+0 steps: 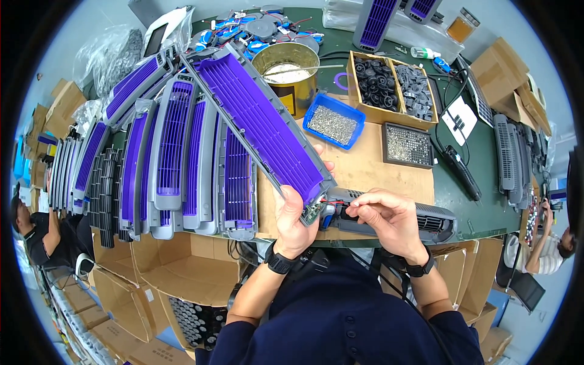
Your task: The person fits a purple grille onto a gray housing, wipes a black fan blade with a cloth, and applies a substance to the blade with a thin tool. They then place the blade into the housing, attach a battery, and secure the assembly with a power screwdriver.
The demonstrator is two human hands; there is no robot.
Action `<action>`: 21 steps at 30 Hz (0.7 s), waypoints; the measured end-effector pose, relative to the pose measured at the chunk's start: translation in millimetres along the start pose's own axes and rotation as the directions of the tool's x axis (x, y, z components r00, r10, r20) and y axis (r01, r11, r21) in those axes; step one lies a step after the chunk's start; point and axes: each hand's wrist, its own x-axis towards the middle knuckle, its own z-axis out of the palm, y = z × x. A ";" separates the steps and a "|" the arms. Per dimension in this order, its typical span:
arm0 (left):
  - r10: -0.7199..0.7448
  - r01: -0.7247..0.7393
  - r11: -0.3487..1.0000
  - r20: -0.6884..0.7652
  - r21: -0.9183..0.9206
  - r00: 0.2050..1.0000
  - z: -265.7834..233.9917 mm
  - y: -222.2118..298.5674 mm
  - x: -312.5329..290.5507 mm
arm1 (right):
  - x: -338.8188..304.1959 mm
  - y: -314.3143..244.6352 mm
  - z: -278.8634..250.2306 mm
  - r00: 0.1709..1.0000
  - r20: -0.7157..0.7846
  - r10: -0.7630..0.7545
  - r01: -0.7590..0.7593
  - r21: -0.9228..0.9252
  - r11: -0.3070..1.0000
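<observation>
My left hand (293,224) is wrapped round the lower end of a long grey fan housing half (258,115) with a purple slatted inside, tilted up and away to the left. A small green circuit board (312,213) shows at that end, by my thumb. Thin red wires (336,202) run from there toward a grey tower fan body (435,222) lying on the bench. Above that body my right hand (389,220) is closed in a pinch, thumb against fingertips, close to the wires. What the pinch holds, if anything, is too small to make out.
Purple-and-grey housings (173,140) stand stacked at the left. Beyond my hands are a blue tray of screws (356,135), a metal tin (304,97), a wooden box of black and grey parts (389,114), a dark screw tray (389,159) and a black electric screwdriver (461,171).
</observation>
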 end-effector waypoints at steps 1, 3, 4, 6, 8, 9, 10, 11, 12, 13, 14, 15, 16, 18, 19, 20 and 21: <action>-0.002 0.002 1.000 -0.003 0.000 1.000 0.3 0.4 -0.4 | 0.9 -0.4 0.9 1.000 -0.014 -0.020 0.020 0.036 0.999; -0.003 0.003 1.000 -0.005 -0.002 1.000 0.3 0.1 -0.7 | 3.3 -2.2 2.5 0.999 -0.029 -0.040 0.042 0.071 0.997; 0.003 -0.002 0.999 -0.011 0.046 1.000 -0.3 -1.1 -0.9 | 4.9 -3.8 3.1 0.999 -0.031 -0.043 0.045 0.064 0.997; 0.010 -0.008 0.996 -0.017 0.093 1.000 -0.2 -1.5 -1.5 | 6.3 -6.4 5.3 0.998 -0.031 -0.046 0.048 0.057 0.997; 0.007 -0.004 0.995 -0.029 0.099 1.000 0.2 -0.7 -2.1 | 7.1 -8.4 8.0 1.000 -0.012 0.015 -0.013 0.130 0.991; 0.008 -0.005 0.995 -0.032 0.099 0.999 -0.2 -0.9 -2.6 | 7.4 -9.3 8.8 1.000 -0.009 0.016 -0.015 0.130 0.991; 0.004 -0.002 0.996 -0.026 0.093 1.000 -1.0 -1.5 -2.6 | 8.4 -10.1 9.3 1.000 0.009 -0.015 0.014 0.109 0.994; 0.000 0.001 0.996 -0.020 0.088 1.000 -1.6 -1.8 -2.5 | 9.4 -10.7 9.8 0.999 0.028 -0.046 0.043 0.088 0.995; 0.000 0.002 0.996 -0.024 0.089 1.000 -2.1 -1.7 -2.2 | 10.9 -10.7 10.4 0.999 0.030 -0.043 0.040 0.090 0.995; -0.001 0.002 0.995 -0.009 0.103 1.000 -2.1 -1.2 -1.7 | 12.6 -10.5 10.9 0.996 0.041 -0.079 0.079 0.003 0.997; -0.004 0.003 0.993 0.006 0.118 1.000 -1.8 -0.7 -1.6 | 13.5 -10.6 11.8 0.992 0.056 -0.114 0.118 -0.082 0.990; -0.005 0.005 0.993 0.004 0.119 1.000 -0.5 -0.5 -1.4 | 14.2 -13.3 14.2 0.992 0.056 -0.112 0.116 -0.081 0.990; -0.001 0.003 0.992 -0.015 0.123 1.000 1.4 -0.8 -1.5 | 15.1 -17.4 18.0 0.988 0.045 -0.151 0.157 -0.194 0.968; 0.002 0.003 0.992 -0.035 0.128 0.999 0.8 -0.8 -1.6 | 17.9 -18.8 27.4 0.966 0.006 -0.259 0.246 -0.328 0.912; 0.009 -0.005 0.989 -0.025 0.149 1.000 -0.8 -1.4 -1.7 | 18.6 -19.0 30.4 0.966 0.005 -0.258 0.245 -0.327 0.913; 0.016 -0.013 0.986 -0.014 0.169 1.000 -1.9 -1.6 -1.7 | 19.0 -19.2 32.8 0.960 -0.008 -0.278 0.256 -0.367 0.894; 0.015 -0.012 0.986 -0.015 0.169 1.000 -2.2 -1.4 -1.9 | 18.9 -19.3 35.2 0.954 -0.021 -0.299 0.265 -0.407 0.874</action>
